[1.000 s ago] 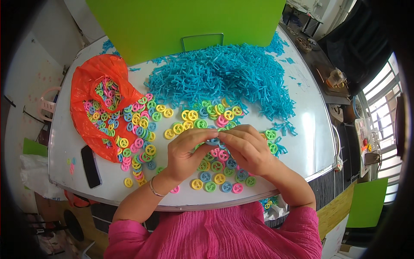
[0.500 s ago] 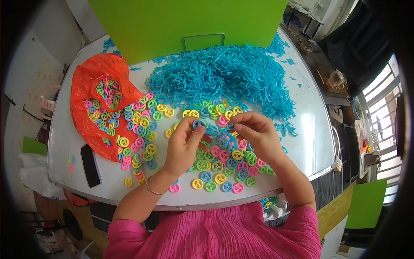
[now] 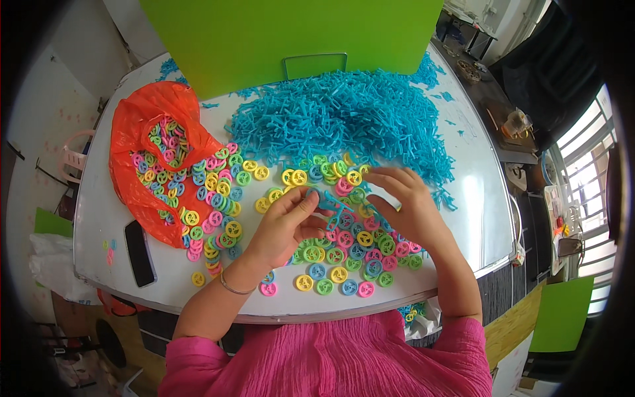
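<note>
Between the thumb and fingers of my left hand (image 3: 286,225) is a blue plastic frame piece (image 3: 335,205), with what looks like a small blue wheel at the pinched end. To its right, my right hand (image 3: 411,208) is open, fingers spread and bent, with nothing visible in it. It hovers over the loose small plastic wheels (image 3: 338,273) in pink, yellow, green and blue, which lie under and in front of both hands. Beyond them a big heap of blue plastic pieces (image 3: 337,116) covers the far middle of the table.
A red plastic bag (image 3: 135,198) full of similar wheels lies spilled open at the left. A black phone (image 3: 139,253) rests near the table's left edge. Behind the heap stands a large green panel (image 3: 291,33) with a wire handle. The white table (image 3: 476,218) curves round me.
My right hand has let go of the blue piece and moved off to the right, its fingers opening. My left hand keeps the piece, which now points down to the right.
</note>
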Action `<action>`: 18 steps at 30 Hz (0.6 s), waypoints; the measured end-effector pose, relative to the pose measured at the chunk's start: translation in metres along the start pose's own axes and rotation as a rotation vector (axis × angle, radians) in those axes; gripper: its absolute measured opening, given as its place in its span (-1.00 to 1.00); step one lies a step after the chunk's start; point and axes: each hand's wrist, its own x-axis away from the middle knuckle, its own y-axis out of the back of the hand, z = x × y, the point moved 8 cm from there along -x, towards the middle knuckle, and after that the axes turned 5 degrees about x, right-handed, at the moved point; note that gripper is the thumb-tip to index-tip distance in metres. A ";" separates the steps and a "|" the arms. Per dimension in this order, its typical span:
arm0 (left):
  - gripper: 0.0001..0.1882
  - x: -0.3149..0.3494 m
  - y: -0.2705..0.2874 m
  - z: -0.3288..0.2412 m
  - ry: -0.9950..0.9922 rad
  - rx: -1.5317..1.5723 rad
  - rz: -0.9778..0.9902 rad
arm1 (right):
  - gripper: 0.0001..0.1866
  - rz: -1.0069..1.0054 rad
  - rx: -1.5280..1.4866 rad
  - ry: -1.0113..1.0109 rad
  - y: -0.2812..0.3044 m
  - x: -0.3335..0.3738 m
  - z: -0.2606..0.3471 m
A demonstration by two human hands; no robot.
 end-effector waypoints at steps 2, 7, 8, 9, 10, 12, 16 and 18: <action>-0.73 0.000 0.001 0.002 0.045 0.004 0.002 | -0.56 -0.067 -0.024 0.059 0.007 -0.005 0.015; -0.70 0.003 -0.008 0.014 0.147 -0.059 0.080 | -0.64 -0.040 -0.076 0.461 0.002 0.003 0.058; -0.71 0.004 -0.008 0.012 0.145 -0.035 0.043 | -0.67 -0.011 -0.156 0.461 -0.003 0.004 0.055; -0.72 0.004 -0.007 0.010 0.142 -0.011 0.005 | -0.67 -0.011 -0.155 0.462 -0.003 0.005 0.052; -0.72 0.000 -0.004 0.010 0.141 -0.011 0.006 | -0.72 -0.043 -0.335 0.334 0.003 0.001 0.037; -0.78 0.002 0.001 -0.047 -0.536 -0.894 -0.193 | -0.76 -0.072 -0.515 0.208 0.009 0.000 0.021; -0.74 0.007 -0.026 -0.037 -0.733 -1.307 -0.026 | -0.76 -0.088 -0.981 -0.297 -0.003 0.006 -0.026; -0.71 0.006 -0.035 -0.023 -0.750 -1.400 -0.024 | -0.76 0.012 -1.294 -0.503 -0.020 0.009 -0.026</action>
